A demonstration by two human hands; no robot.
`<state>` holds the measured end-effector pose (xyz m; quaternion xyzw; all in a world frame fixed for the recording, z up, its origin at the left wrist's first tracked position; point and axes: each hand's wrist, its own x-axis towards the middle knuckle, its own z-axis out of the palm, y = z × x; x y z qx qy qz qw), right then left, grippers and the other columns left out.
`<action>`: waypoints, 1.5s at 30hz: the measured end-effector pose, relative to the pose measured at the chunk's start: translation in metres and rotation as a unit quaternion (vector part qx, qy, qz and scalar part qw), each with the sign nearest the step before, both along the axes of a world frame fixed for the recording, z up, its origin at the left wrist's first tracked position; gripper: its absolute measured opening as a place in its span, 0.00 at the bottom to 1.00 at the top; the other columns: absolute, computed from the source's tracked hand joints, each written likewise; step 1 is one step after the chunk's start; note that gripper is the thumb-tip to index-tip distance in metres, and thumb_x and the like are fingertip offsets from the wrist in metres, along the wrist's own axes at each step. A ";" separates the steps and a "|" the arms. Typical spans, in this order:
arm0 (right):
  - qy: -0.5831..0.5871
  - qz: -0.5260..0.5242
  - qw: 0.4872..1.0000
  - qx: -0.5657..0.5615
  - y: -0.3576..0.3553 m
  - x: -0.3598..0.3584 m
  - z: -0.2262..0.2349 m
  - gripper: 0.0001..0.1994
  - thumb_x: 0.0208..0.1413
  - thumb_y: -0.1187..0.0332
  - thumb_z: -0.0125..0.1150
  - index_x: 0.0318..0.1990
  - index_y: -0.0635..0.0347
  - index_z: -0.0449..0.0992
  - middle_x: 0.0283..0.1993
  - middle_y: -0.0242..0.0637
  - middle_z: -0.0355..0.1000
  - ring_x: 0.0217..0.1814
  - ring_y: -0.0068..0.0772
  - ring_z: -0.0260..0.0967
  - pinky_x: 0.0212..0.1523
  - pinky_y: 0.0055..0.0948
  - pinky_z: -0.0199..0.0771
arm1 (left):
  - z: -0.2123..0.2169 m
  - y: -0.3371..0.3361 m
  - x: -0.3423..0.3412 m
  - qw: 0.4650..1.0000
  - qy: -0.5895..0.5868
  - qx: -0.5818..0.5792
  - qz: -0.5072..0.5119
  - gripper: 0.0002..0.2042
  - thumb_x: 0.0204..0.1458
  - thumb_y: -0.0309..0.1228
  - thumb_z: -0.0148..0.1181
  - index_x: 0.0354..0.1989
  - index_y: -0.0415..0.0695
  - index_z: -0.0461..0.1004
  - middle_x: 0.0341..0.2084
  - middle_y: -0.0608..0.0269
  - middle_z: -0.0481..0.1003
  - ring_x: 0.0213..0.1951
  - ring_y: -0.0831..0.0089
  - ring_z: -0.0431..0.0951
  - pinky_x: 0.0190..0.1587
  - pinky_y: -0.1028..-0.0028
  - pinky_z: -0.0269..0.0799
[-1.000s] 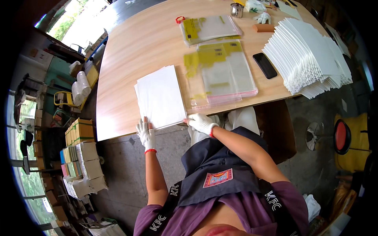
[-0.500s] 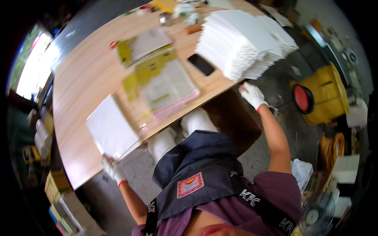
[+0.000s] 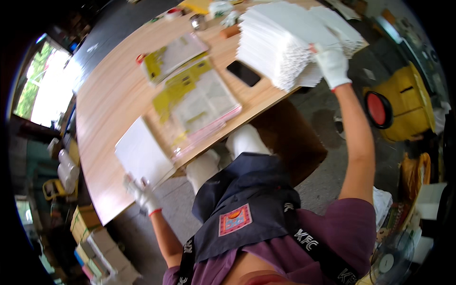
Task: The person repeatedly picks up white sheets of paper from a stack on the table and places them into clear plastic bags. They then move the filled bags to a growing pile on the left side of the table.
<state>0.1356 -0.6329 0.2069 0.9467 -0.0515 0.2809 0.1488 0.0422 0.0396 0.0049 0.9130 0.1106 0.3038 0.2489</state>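
My right hand [image 3: 332, 64], in a white work glove with a red cuff, is stretched far out to my right and rests on the big fanned stack of white paper sheets [image 3: 289, 42] at the far right end of the long light wooden table [image 3: 109, 99]. The fingers lie curled over the top sheets near the stack's right edge; whether they actually pinch a sheet I cannot tell. My left hand [image 3: 141, 192], gloved the same way, is down at the near edge of the table, fingers closed on the near corner of a smaller flat pile of white sheets [image 3: 142, 154] that juts a little over the table edge.

Between the two piles, just right of the smaller one, lies a stack of clear plastic sleeves with yellow and white printed inserts [image 3: 199, 107], tilted on the wood. Beyond it sits a second, smaller bundle of the same yellow and white packets [image 3: 173, 57]. A black phone [image 3: 243, 73] lies flat on the table, just beside the left foot of the fanned stack.

Below the table edge are my knees in white trousers and my dark apron. On the floor to my right stands a yellow drum-shaped machine with a round red face [image 3: 401, 109]. To my left, by the bright window, cardboard boxes [image 3: 99, 242] are stacked.
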 end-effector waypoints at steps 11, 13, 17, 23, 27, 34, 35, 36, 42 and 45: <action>-0.156 0.156 0.938 0.268 0.007 -0.072 -0.046 0.11 0.55 0.58 0.59 0.33 0.55 0.70 0.23 0.31 0.69 0.18 0.28 0.64 0.20 0.28 0.63 | 0.025 -0.187 0.079 0.881 0.184 0.270 -0.341 0.19 0.49 0.39 0.58 0.51 0.50 0.70 0.62 0.55 0.60 0.64 0.47 0.55 0.66 0.50 0.44; -0.177 0.120 0.792 0.572 -0.007 -0.063 -0.047 0.13 0.56 0.55 0.58 0.32 0.55 0.67 0.21 0.30 0.67 0.16 0.22 0.61 0.17 0.24 0.59 | 0.017 -0.205 0.100 0.889 0.164 0.252 -0.345 0.19 0.49 0.37 0.58 0.51 0.49 0.70 0.61 0.54 0.62 0.62 0.47 0.59 0.64 0.53 0.50; -0.005 0.018 0.610 0.792 -0.034 -0.060 -0.059 0.20 0.60 0.46 0.50 0.30 0.55 0.65 0.14 0.26 0.60 0.08 0.16 0.50 0.08 0.18 0.46 | 0.009 -0.197 0.135 0.935 0.089 -0.046 -0.341 0.17 0.52 0.32 0.57 0.51 0.47 0.69 0.56 0.55 0.68 0.56 0.53 0.67 0.56 0.63 0.63; 0.412 0.068 0.473 0.776 0.079 -0.084 -0.106 0.12 0.60 0.65 0.47 0.36 0.63 0.75 0.15 0.30 0.60 0.11 0.15 0.48 0.09 0.18 0.43 | 0.041 -0.111 0.090 0.945 0.166 -0.122 -0.252 0.09 0.53 0.27 0.54 0.42 0.41 0.74 0.32 0.55 0.78 0.26 0.70 0.74 0.33 0.73 0.69; 0.545 0.177 0.401 0.714 0.212 -0.096 -0.191 0.12 0.61 0.63 0.52 0.47 0.57 0.75 0.22 0.28 0.70 0.16 0.15 0.60 0.15 0.17 0.58 | 0.063 -0.097 0.043 0.946 0.258 -0.101 -0.168 0.09 0.54 0.30 0.55 0.41 0.41 0.76 0.34 0.56 0.77 0.33 0.67 0.76 0.37 0.70 0.70; 0.684 0.241 0.312 0.613 0.380 -0.108 -0.244 0.12 0.56 0.72 0.44 0.44 0.61 0.71 0.27 0.36 0.74 0.18 0.19 0.63 0.16 0.20 0.62 | 0.035 -0.039 0.029 0.973 0.150 0.172 -0.043 0.18 0.51 0.36 0.58 0.50 0.45 0.72 0.53 0.51 0.68 0.56 0.55 0.65 0.55 0.61 0.64; 0.652 0.271 0.290 0.646 0.385 -0.114 -0.257 0.10 0.59 0.66 0.48 0.42 0.60 0.71 0.25 0.36 0.74 0.14 0.22 0.61 0.14 0.23 0.61 | 0.025 -0.014 0.037 0.974 0.162 0.158 -0.028 0.24 0.50 0.42 0.58 0.54 0.45 0.69 0.57 0.51 0.65 0.58 0.55 0.63 0.56 0.60 0.63; 0.636 0.229 0.287 0.679 0.381 -0.114 -0.242 0.07 0.60 0.67 0.49 0.37 0.58 0.71 0.25 0.35 0.74 0.16 0.22 0.64 0.15 0.22 0.61 | 0.017 0.005 0.039 0.973 0.193 0.124 0.026 0.25 0.50 0.43 0.58 0.56 0.45 0.67 0.57 0.50 0.65 0.57 0.54 0.64 0.56 0.60 0.63; 0.422 0.165 0.316 0.834 0.206 -0.085 -0.225 0.08 0.62 0.70 0.49 0.33 0.61 0.74 0.28 0.28 0.71 0.24 0.19 0.66 0.25 0.19 0.66 | -0.001 0.075 0.065 0.935 0.304 -0.060 0.170 0.37 0.48 0.55 0.56 0.62 0.45 0.60 0.55 0.49 0.67 0.55 0.49 0.67 0.55 0.60 0.64; 0.435 0.031 0.359 0.825 0.090 -0.094 -0.229 0.11 0.62 0.63 0.51 0.28 0.55 0.71 0.19 0.32 0.68 0.19 0.22 0.66 0.18 0.20 0.62 | 0.005 0.066 0.090 0.923 0.328 -0.033 0.198 0.35 0.45 0.55 0.59 0.60 0.47 0.64 0.54 0.49 0.69 0.54 0.52 0.69 0.56 0.60 0.65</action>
